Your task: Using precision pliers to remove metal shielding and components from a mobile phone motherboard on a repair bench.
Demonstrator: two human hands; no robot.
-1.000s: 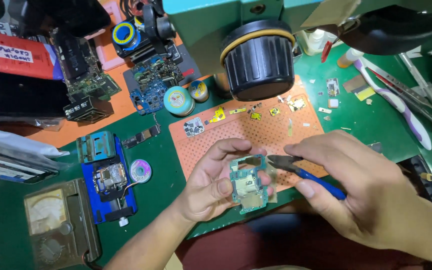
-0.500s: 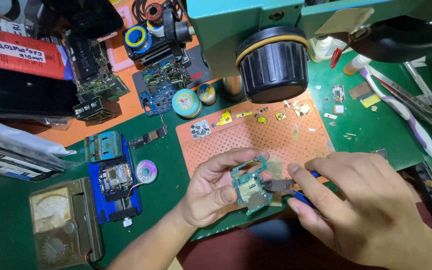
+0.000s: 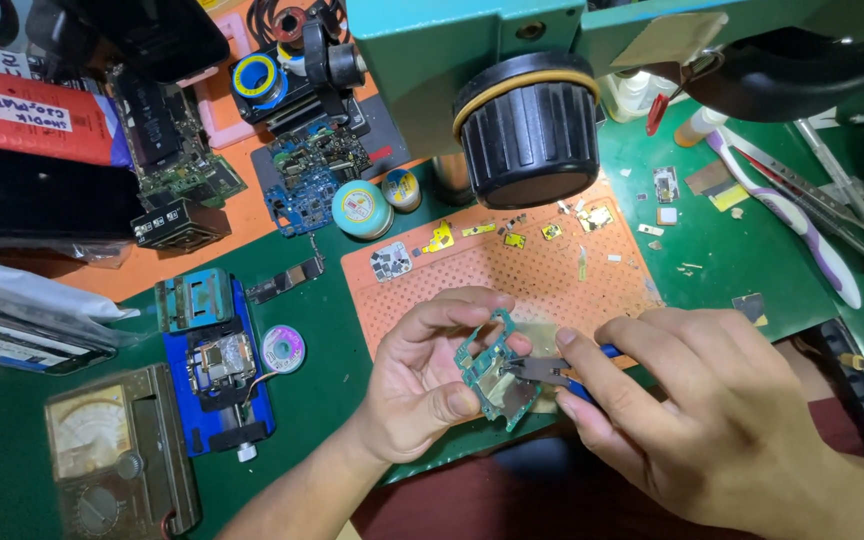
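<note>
While the small teal circuit board [image 3: 493, 372] is held upright over the near edge of the orange perforated work mat [image 3: 512, 275], it is pinched between the thumb and fingers of the left hand [image 3: 422, 385], whose grip is closed on the board's left edge. A metal shield on the board's face is seen, but its finer parts cannot be made out. The right hand [image 3: 692, 415] is closed around blue-handled tweezers [image 3: 552, 372], whose dark tips are laid against the middle of the board; most of the handle is hidden under the fingers, and whether anything is caught between the tips cannot be told. Both forearms are cut off by the lower edge of the view.

Small yellow and silver parts [image 3: 512, 238] are scattered over the far half of the mat. Above it, the black round microscope head [image 3: 527, 125] is hung from a green housing that is cropped at the top edge. To the left, on the green tabletop [image 3: 332, 330], a blue board holder [image 3: 217, 375] is set with a coil of solder wick [image 3: 282, 348] just beside it. An analogue multimeter [image 3: 117, 460] is placed at the near left corner, partly cut off. At the far right, a white-and-purple toothbrush [image 3: 787, 215] and several thin tools are laid, partly hidden under a dark shape.
</note>
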